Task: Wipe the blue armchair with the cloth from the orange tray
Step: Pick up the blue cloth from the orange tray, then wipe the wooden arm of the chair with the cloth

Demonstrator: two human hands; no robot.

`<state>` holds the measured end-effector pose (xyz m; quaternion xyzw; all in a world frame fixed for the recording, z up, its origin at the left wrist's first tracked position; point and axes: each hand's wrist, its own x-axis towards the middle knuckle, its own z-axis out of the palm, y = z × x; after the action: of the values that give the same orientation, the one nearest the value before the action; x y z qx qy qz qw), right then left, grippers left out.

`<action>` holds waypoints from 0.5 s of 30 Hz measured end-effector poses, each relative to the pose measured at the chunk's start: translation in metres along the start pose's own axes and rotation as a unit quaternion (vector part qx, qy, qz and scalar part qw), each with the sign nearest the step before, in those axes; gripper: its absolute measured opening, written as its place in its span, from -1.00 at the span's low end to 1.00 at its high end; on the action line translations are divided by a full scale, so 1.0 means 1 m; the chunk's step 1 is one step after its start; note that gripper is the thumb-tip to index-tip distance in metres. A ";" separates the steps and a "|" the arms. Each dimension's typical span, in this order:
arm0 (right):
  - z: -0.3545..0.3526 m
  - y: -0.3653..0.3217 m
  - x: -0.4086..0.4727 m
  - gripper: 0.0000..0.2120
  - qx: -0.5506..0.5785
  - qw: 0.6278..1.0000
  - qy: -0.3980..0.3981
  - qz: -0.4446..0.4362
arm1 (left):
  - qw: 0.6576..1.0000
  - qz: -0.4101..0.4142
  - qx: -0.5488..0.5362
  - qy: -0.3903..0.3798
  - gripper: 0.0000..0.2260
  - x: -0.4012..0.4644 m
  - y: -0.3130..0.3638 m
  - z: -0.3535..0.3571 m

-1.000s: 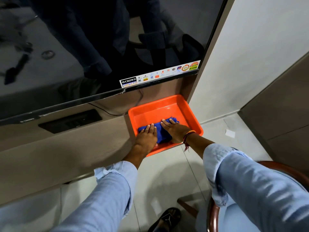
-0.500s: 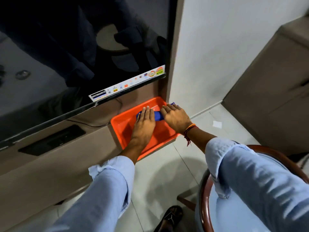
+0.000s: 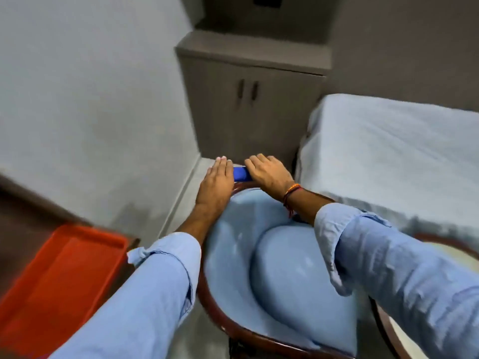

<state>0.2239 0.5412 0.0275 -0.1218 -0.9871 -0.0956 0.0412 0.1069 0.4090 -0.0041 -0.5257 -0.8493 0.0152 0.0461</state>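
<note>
Now both hands sit at the top edge of the blue armchair (image 3: 272, 268), with the cloth (image 3: 242, 173) between them. The cloth is a strong, dark blue, and only a short strip of it shows in the gap between the two hands, right at the chair's dark wooden rim. The left hand (image 3: 216, 181) lies flat, palm down, fingers straight and close together, pressed against the left end of the cloth. The right hand (image 3: 269, 174) is curled, knuckles up, with its fingers bent over the right end of the cloth; how tightly it grips cannot be told, since the fingertips are hidden. A red and orange thread band (image 3: 291, 194) circles the right wrist. Both forearms wear rolled light blue sleeves, and they reach across the padded seat and back of the chair.

The orange tray (image 3: 59, 281) stands at the lower left, on a dark brown surface, well apart from the hands and with nothing in it. Behind the chair a grey-brown cabinet (image 3: 248, 104) with two doors and two dark handles stands against the wall. To the right, a bed (image 3: 388, 156) with a pale blue sheet lies just beside the chair. The picture is slightly blurred.
</note>
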 end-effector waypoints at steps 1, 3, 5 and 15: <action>0.001 0.024 -0.027 -0.79 0.007 0.999 0.002 0.031 | 1.000 0.027 -0.004 -0.004 -0.51 0.015 0.032 -0.003; 0.012 0.067 -0.082 -0.80 0.017 0.996 0.002 0.092 | 0.997 0.080 -0.011 -0.018 -0.48 0.037 0.097 -0.007; 0.024 0.098 -0.131 -0.75 0.033 0.988 -0.029 0.146 | 0.992 0.126 -0.017 -0.018 -0.47 0.050 0.155 -0.003; 0.126 0.191 -0.366 -0.50 0.273 0.898 -0.122 0.322 | 0.949 0.289 0.001 -0.128 -0.63 0.039 0.393 0.063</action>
<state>0.6175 0.6629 -0.1003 -0.4273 -0.8788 0.2117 -0.0199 0.4339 0.6209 -0.0940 -0.7420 -0.6600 0.0953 -0.0687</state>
